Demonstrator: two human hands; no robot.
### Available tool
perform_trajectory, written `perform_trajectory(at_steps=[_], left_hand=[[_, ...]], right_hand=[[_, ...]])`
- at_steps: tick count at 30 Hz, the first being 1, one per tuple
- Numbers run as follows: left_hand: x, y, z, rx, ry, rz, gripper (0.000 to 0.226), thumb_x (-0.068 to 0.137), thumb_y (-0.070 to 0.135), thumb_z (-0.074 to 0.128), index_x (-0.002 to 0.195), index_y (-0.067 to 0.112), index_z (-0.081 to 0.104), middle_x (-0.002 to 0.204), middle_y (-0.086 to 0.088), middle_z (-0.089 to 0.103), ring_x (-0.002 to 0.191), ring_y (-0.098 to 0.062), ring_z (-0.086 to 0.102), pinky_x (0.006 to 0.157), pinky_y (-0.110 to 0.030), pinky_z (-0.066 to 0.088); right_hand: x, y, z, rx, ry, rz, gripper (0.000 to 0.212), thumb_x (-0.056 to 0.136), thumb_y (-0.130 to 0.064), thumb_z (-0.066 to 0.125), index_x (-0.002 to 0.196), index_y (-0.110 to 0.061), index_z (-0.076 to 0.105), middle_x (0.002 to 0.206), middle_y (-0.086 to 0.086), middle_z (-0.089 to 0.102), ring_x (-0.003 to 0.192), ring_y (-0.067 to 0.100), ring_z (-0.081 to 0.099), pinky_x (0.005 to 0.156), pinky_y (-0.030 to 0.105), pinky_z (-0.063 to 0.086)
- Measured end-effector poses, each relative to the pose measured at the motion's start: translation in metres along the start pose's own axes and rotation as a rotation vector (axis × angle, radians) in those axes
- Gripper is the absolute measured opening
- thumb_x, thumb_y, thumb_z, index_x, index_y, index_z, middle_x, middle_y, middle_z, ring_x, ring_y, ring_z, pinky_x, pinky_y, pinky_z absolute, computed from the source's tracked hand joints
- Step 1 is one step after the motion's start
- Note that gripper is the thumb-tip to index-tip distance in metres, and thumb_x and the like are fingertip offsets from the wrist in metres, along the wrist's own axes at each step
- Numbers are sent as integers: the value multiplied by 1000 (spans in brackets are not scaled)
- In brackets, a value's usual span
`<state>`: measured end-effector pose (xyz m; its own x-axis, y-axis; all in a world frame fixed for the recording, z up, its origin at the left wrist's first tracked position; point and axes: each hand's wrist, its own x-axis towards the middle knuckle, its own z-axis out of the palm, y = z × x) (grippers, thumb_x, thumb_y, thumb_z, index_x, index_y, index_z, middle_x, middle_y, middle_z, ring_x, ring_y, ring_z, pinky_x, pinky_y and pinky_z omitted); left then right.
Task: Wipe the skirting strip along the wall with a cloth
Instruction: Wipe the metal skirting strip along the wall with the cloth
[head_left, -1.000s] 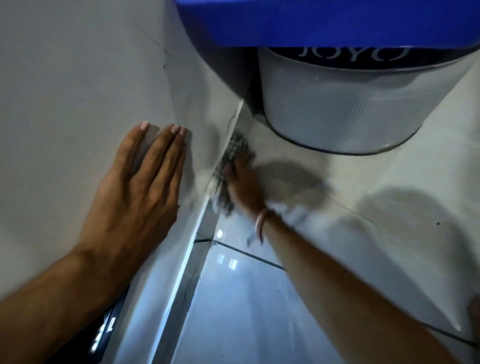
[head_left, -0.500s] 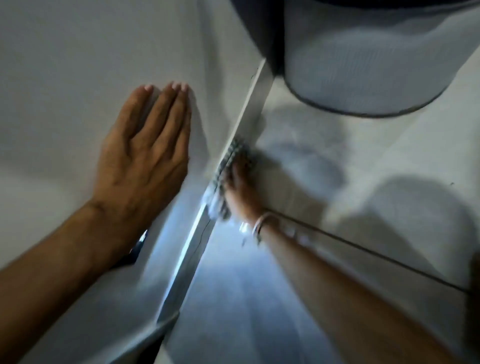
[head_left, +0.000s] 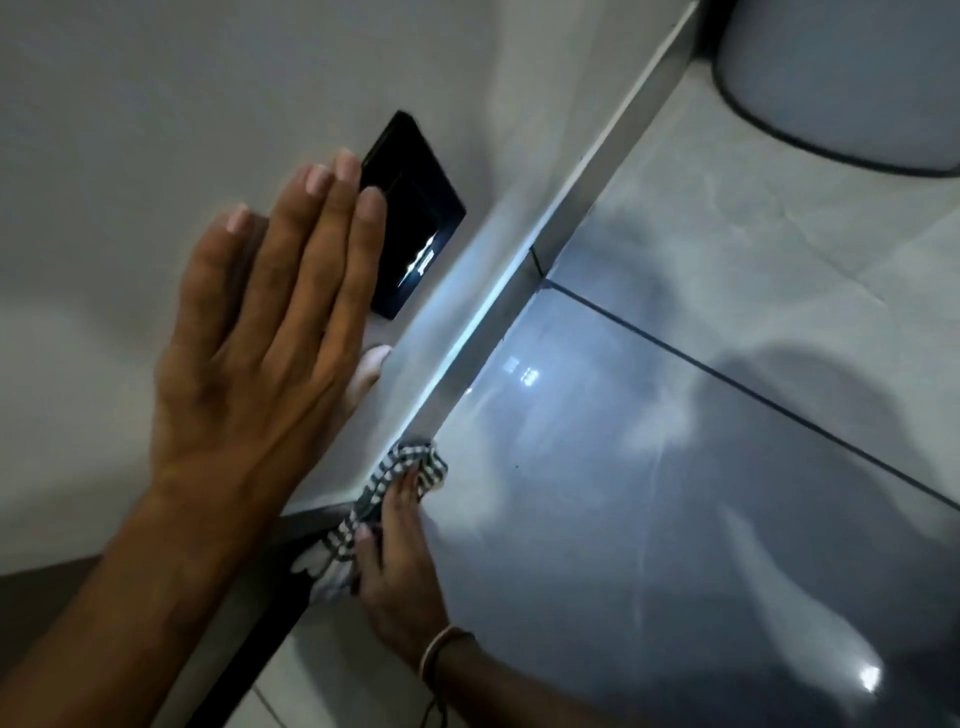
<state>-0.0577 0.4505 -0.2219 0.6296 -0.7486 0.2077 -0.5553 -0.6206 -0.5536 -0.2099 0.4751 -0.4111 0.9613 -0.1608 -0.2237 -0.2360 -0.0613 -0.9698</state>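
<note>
The grey skirting strip (head_left: 587, 192) runs diagonally along the foot of the pale wall, from the upper right down to the lower left. My right hand (head_left: 400, 566) presses a black-and-white checked cloth (head_left: 400, 478) against the strip near a wall corner. A band sits on that wrist. My left hand (head_left: 265, 338) lies flat on the wall above the strip, fingers together and stretched out, holding nothing.
A glossy black wall plate (head_left: 415, 218) sits on the wall just beyond my left fingertips. A round white bin (head_left: 852, 78) stands on the floor at the upper right, close to the strip. Shiny grey floor tiles (head_left: 701, 467) with dark grout lines fill the right side.
My right hand has slid the cloth along the strip, away from the bin and toward me. My left hand has shifted along the wall, and the black wall plate has come into view.
</note>
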Motion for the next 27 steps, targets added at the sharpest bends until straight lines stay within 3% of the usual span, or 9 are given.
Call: perform_trajectory(at_steps=[2,5,9,12,14,17,19,22,27], left_hand=[[0,2,0,-8,5,12,83,112,45,35,168,0,-8,177,-14,-8,164,-27,-6,133,-52,10],[0,0,-6,133,54,38,95,107,44,54,167,-4,-2,176,-19,6,163,-31,7,132,-46,-4],[2,5,-10,203,91,55,91,106,40,54,167,-5,5,175,-20,16,162,-32,18,130,-43,-3],[2,4,-11,236,93,62,90,106,39,54,168,-5,4,175,-19,15,162,-31,17,129,-43,-3],[1,3,-9,233,103,59,89,108,40,52,168,-4,3,176,-19,14,162,-30,15,131,-42,-3],[-1,4,-4,189,100,29,87,110,40,50,168,-3,0,176,-18,10,163,-29,9,132,-40,-6],[-2,4,-4,207,120,17,84,110,34,52,168,-3,3,176,-18,12,163,-29,12,132,-40,-4],[-1,4,-8,177,122,6,82,110,32,52,168,-3,6,175,-18,16,162,-30,15,132,-40,-5],[13,14,-10,300,173,-25,77,104,24,63,166,-2,25,170,-15,34,157,-27,32,131,-42,7]], right_hand=[[25,-13,-23,17,47,13,66,103,-33,40,159,-16,9,168,-8,2,157,18,15,129,38,18],[114,-24,-103,-99,199,95,65,101,-42,37,158,-34,6,155,16,44,134,36,54,106,53,50],[207,-42,-189,-28,364,36,57,105,-16,38,157,-3,18,165,21,24,152,30,29,125,47,26],[161,-26,-146,-150,333,87,61,105,-29,37,159,-24,9,162,16,34,140,36,47,112,50,45],[80,-15,-80,-68,142,121,66,105,-31,40,159,-32,2,165,10,29,143,35,44,116,47,43],[-6,-15,-10,75,-149,37,67,104,-30,41,160,-19,5,167,-15,-8,158,16,8,129,20,8],[16,-16,-25,61,-71,45,64,104,-31,42,159,-18,12,169,1,14,155,21,23,126,38,25],[103,-23,-97,-128,116,138,64,104,-38,40,158,-34,6,154,19,45,130,40,57,103,52,52],[192,-38,-166,-55,365,58,64,104,-24,39,159,-11,8,166,17,20,151,32,30,124,48,30]])
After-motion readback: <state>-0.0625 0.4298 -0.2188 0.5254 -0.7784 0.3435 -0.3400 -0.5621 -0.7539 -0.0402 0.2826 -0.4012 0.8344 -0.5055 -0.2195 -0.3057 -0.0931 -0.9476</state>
